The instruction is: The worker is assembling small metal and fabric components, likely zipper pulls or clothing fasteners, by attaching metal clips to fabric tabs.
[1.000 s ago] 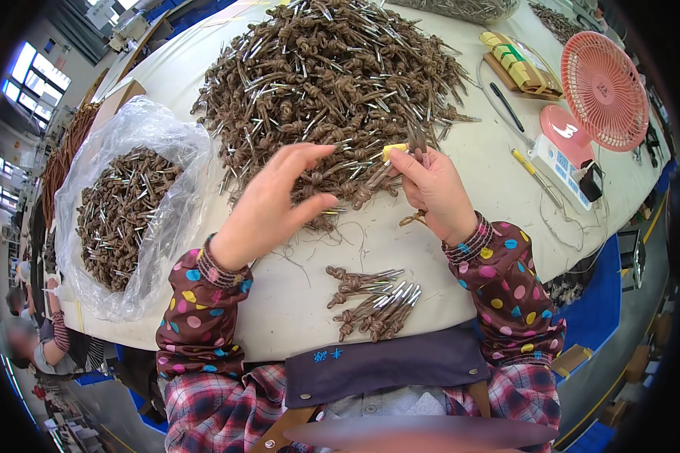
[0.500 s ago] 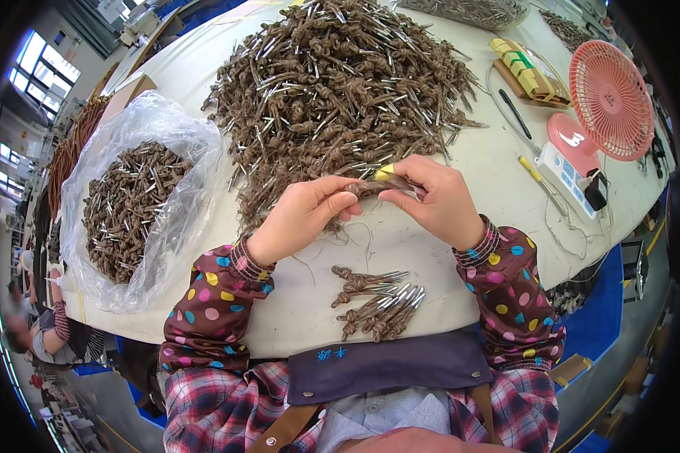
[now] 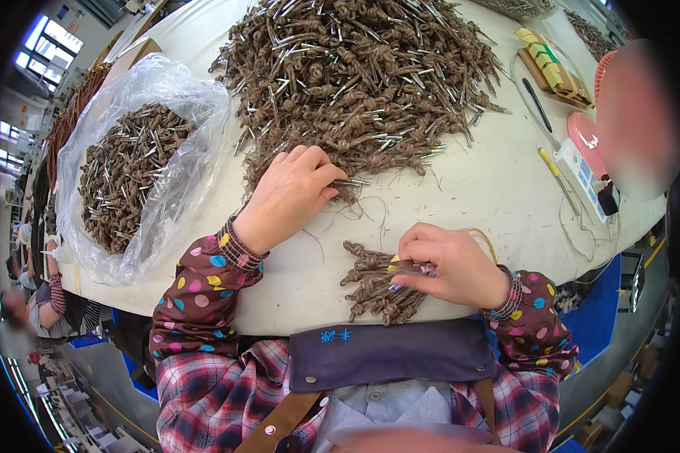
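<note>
My left hand (image 3: 289, 192) is at the near edge of a large heap of brown knotted cords (image 3: 340, 90) with silvery metal tips. Its thumb and fingers pinch a knotted cord (image 3: 353, 182) whose metal end sticks out to the right. Lower on the table, my right hand (image 3: 449, 264) is closed over the tip ends of a small row of knotted cords (image 3: 378, 291), knots facing left. Between its thumb and fingers shows a small tool with a yellow part (image 3: 394, 263); most of it is hidden. A thin yellowish loop (image 3: 483, 240) curves out behind that hand.
A clear plastic bag (image 3: 196, 189) of similar cords lies at the left. To the right are a power strip (image 3: 580, 181), a yellow pen-like tool (image 3: 551, 170), a black pen (image 3: 536, 104), a pink fan (image 3: 586, 140) and a yellow-wrapped bundle (image 3: 555, 68). Loose threads lie on the white table (image 3: 468, 192).
Both hands were together over the table's middle with a cord between them. They have parted: the left moved to the heap's edge, the right down to the small row. The view has shifted slightly.
</note>
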`<state>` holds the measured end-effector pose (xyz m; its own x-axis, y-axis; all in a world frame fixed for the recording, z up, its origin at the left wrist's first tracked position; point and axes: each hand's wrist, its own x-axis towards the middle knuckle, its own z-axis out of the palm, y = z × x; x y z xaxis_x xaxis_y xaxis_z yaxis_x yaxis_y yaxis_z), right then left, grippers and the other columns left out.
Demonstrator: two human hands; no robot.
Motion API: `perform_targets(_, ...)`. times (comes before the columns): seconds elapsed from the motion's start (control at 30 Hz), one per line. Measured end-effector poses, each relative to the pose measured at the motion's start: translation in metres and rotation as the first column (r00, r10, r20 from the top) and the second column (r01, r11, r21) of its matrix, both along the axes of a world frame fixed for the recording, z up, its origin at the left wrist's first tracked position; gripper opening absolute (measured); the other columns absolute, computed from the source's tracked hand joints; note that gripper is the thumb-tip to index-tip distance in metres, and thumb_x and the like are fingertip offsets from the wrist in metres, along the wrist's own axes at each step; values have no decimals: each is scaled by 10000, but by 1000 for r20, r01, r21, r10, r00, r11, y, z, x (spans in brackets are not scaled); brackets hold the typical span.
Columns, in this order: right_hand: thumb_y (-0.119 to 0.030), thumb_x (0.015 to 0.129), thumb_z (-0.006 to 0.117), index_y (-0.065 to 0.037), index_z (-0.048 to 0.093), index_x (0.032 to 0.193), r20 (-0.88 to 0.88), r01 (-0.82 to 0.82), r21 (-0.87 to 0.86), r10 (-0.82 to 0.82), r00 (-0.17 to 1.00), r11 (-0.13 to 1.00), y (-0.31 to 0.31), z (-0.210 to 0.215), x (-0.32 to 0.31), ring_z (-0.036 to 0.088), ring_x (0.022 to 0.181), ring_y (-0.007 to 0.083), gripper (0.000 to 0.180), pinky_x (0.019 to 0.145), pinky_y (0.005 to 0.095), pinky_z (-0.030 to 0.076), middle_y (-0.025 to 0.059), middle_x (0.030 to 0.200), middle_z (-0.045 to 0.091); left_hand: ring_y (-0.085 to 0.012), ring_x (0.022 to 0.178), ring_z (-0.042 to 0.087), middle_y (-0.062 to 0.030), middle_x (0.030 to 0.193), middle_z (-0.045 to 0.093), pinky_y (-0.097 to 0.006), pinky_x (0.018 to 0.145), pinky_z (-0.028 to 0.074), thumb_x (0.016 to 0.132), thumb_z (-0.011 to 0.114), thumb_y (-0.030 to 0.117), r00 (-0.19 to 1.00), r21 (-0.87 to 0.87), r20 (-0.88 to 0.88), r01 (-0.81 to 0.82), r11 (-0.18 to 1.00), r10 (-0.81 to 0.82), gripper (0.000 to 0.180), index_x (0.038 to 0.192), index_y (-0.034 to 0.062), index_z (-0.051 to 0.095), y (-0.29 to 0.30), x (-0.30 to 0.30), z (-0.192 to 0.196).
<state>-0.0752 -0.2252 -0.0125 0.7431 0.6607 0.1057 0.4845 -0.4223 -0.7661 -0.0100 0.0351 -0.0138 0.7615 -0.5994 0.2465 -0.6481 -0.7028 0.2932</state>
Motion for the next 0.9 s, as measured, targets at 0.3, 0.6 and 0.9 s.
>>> perform_targets(0.3, -206, 804, 714, -19, 629, 846, 35, 183, 77, -186, 982, 980, 1, 24, 50, 536, 598, 176, 210, 548, 280, 432, 72, 785, 599, -220, 831, 565, -58, 835, 586, -338, 758, 448, 803, 634, 70, 998, 13, 36, -51, 999, 50, 96, 896, 55, 612, 3, 8, 4)
perform_targets(0.6, -157, 809, 727, -22, 620, 1063, -281, 411, 393, -318, 906, 823, 30, 24, 76, 510, 676, 59, 307, 585, 217, 425, 22, 901, 640, -12, 785, 513, 41, 870, 586, -165, 679, 427, 921, 607, 126, 834, -711, -534, -351, 609, -143, 166, 1022, -1, 575, -9, 22, 43)
perform_targets(0.9, -76, 786, 735, -11, 516, 1210, -283, 301, 573, -160, 946, 762, 48, -2, 78, 598, 936, 94, 482, 779, 231, 469, 47, 1017, 652, -25, 791, 527, 27, 879, 585, -170, 696, 425, 926, 591, 120, 695, -742, -638, -439, 507, -331, 158, 1031, 4, 567, -22, 22, 30)
